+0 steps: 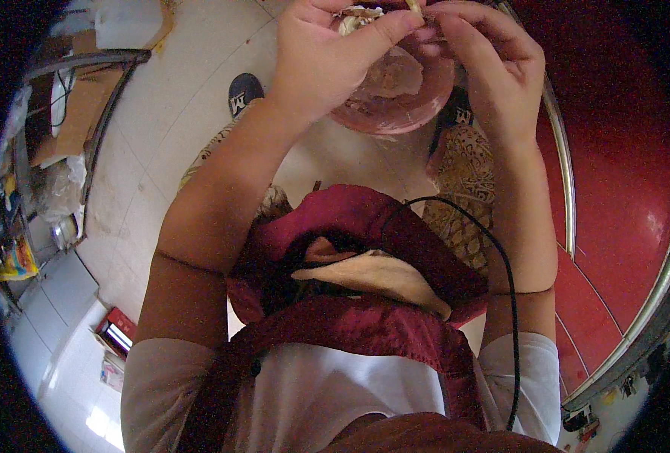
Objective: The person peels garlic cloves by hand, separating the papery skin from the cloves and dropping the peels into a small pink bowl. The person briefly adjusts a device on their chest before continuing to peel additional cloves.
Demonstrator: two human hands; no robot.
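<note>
At the top of the head view both hands meet over a translucent pink basin (418, 119). My left hand (327, 53) is closed, its thumb and forefinger pinching a small pale yellowish piece (413, 6). My right hand (497, 49) has its fingers bent and drawn together right beside that piece; what lies between its fingertips is hidden. A whitish, papery-looking lump (356, 23) shows beneath my left thumb; I cannot tell whether it is held or lies in the basin. Inside the basin is a pale, clear-looking patch (395, 72), too blurred to name.
A red panelled cabinet front (614, 158) with metal trim curves along the right. To the left stands a dark-framed shelf (116, 57) with cardboard (86, 113) and plastic bags. Light floor tiles (154, 151) lie below. A black cable (501, 249) hangs across my maroon apron (350, 204).
</note>
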